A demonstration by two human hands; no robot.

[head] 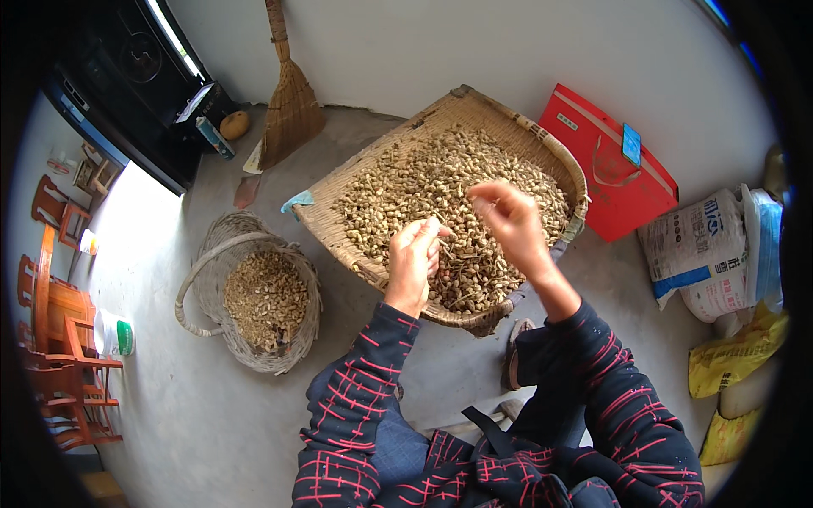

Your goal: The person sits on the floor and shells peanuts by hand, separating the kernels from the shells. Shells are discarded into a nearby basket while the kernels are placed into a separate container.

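Note:
Unshelled peanuts (438,171) with bits of stem cover much of a broad woven bamboo winnowing basket (438,117) before me. Over its near part, my left hand (411,259) has thumb and fingers pinched together. A small bit seems to sit at those fingertips, too small to name. My right hand (511,222) hovers over the peanuts to the right, fingers curled and blurred by motion. Whether it holds anything is hidden. The two hands are apart. A wicker basket with a hoop handle (209,286) stands on the floor at left, holding peanuts and light-coloured fragments (263,298).
A straw broom (292,108) leans on the wall behind. Right of the winnowing basket are a red gift bag (625,197) with a phone (631,145) on it, and printed sacks (695,244). Wooden chairs (79,355) and a white bucket (113,333) stand far left.

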